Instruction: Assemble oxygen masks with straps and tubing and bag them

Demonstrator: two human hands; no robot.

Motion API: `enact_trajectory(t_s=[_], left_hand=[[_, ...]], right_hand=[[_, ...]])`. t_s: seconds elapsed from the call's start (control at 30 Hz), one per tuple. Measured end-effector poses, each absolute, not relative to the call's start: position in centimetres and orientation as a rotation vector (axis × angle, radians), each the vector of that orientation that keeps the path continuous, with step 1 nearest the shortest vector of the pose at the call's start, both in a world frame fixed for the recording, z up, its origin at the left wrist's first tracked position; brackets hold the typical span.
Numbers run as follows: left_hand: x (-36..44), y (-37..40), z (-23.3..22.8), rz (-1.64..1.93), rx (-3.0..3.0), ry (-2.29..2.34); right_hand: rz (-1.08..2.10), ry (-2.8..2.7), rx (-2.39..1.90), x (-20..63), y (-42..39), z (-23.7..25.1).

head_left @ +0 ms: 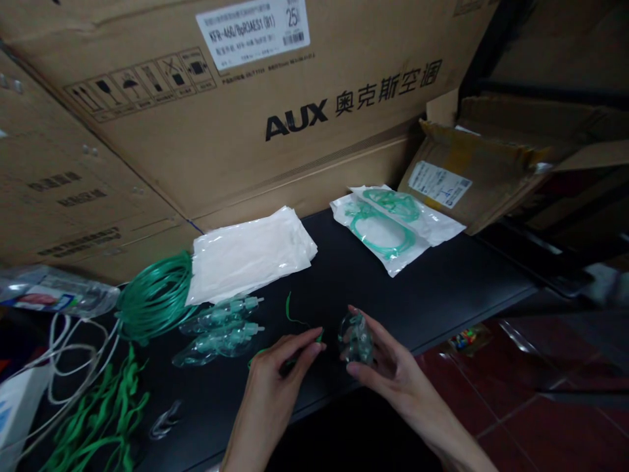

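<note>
Head view shows a rounded, translucent, green-tinted mask (358, 339).

Materials and surface finishes. Upper centre: large carton (295, 177) of matt brown cardboard, bearing a smooth white paper label (253, 33) with a slight sheen. Right: smaller carton (432, 147) of dull, creased cardboard. Centre: table (417, 301) with a smooth black top, mostly matt; on it, white bags (250, 252) with a wrinkled, glossy surface, and packets (407, 246) faced in shiny clear film. Left: coil of tubing (157, 295) in glossy, translucent green plastic. Lower centre: mask (361, 337) of clear, shiny, green-tinted plastic, and green strap (288, 307), thin and matt. Lower left: pile of straps (113, 400), matt and cloth-like. Lower right: floor (466, 393) of smooth red tiles, faintly reflective.
</note>
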State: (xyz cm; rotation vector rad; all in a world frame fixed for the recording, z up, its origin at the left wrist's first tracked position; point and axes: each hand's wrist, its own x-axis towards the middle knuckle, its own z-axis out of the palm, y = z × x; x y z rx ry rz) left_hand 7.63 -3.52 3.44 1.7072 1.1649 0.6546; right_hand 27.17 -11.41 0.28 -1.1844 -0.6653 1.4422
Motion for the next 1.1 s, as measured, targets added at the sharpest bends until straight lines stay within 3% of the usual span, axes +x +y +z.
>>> enact_trajectory(t_s=[0.5, 0.8, 1.1], left_hand=[[8.4, -4.8, 3.6, 0.793, 1.771, 1.077], [9.0, -5.3, 3.9, 0.877, 1.815, 1.092], [8.7, -5.0, 4.4, 0.942, 1.975, 1.082]], right_hand=[[1.143, -1.079, -1.382, 24.6, -11.4, 0.0], [1.059, -1.005, -1.606, 23.5, -12.0, 0.0], [0.958, -1.059, -1.457, 23.5, -11.7, 0.3]])
